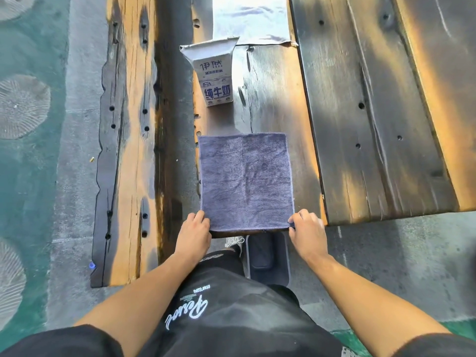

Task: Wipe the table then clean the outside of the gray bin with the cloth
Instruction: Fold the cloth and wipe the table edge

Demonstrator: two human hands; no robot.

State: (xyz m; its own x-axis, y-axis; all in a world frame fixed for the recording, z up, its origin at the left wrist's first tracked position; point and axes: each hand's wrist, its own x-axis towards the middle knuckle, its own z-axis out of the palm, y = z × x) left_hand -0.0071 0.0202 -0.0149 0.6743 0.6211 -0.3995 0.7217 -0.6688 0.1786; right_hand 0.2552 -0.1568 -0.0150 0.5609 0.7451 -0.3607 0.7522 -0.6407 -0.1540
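A purple-grey cloth point(246, 180) lies spread flat on the near end of the dark wooden table point(273, 99). My left hand point(193, 234) pinches the cloth's near left corner. My right hand point(306, 233) pinches its near right corner at the table's edge. The gray bin point(282, 256) stands on the ground just below the table's near edge, between my hands, partly hidden by the table and my leg.
A white milk carton point(215, 73) stands on the table beyond the cloth. A pale sheet point(251, 19) lies at the far end. A wooden bench point(128, 150) runs along the left, a second wide plank point(373, 112) on the right. Paved ground surrounds them.
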